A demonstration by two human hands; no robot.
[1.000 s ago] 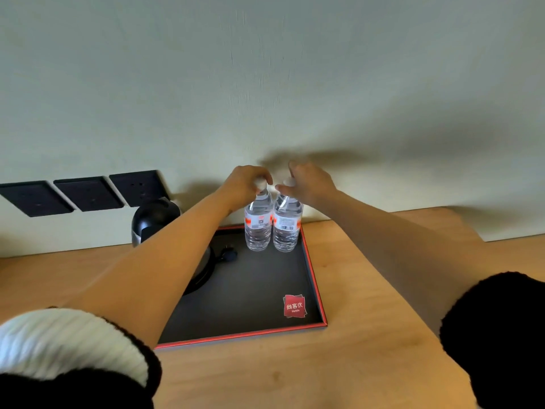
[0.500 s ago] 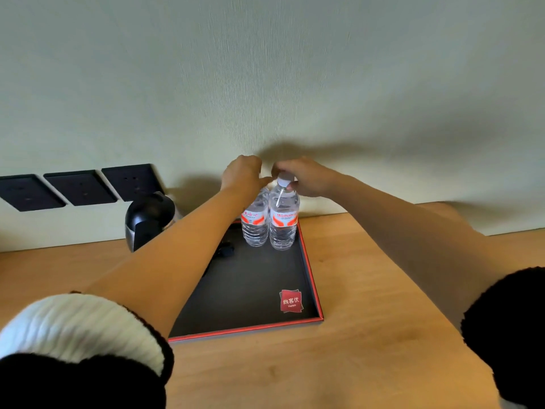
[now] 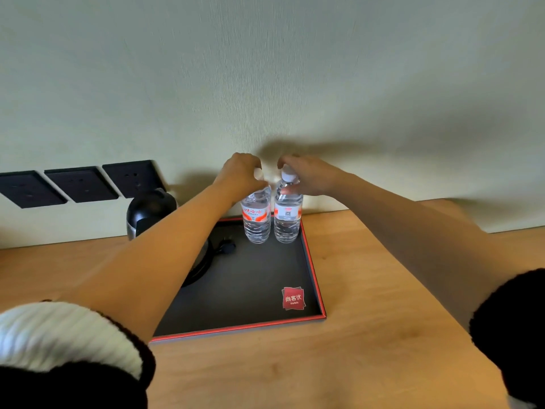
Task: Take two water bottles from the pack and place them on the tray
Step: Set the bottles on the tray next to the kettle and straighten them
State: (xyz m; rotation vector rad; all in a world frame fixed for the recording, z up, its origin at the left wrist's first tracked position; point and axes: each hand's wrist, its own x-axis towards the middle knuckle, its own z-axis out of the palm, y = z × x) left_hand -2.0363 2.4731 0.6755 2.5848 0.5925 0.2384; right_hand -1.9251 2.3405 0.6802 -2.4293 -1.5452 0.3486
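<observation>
Left hand (image 3: 240, 172) curled over the top of the left water bottle (image 3: 256, 218), fingers wrapped round the cap/neck; cap mostly hidden under the hand. Right hand (image 3: 306, 175) same on the right water bottle (image 3: 288, 215): fingertips pinching at the white cap, thumb against the shoulder below it. Grip looks closed on both, though motion blur at the caps makes exact finger contact hard to confirm. Both bottles upright, side by side, just about touching, clear with red-and-white labels and water visible inside. They stand in the far right corner of the tray (image 3: 313, 261), which is black inside with a red rim. Also in the tray: a red square card (image 3: 293, 298) with white print near the front right corner, and a black kettle (image 3: 150, 211) on its round base at the far left, partly hidden by the left forearm. Tray sits on a wooden desk (image 3: 354, 349) against a pale wall, with three black wall sockets (image 3: 79, 184) behind the kettle.
</observation>
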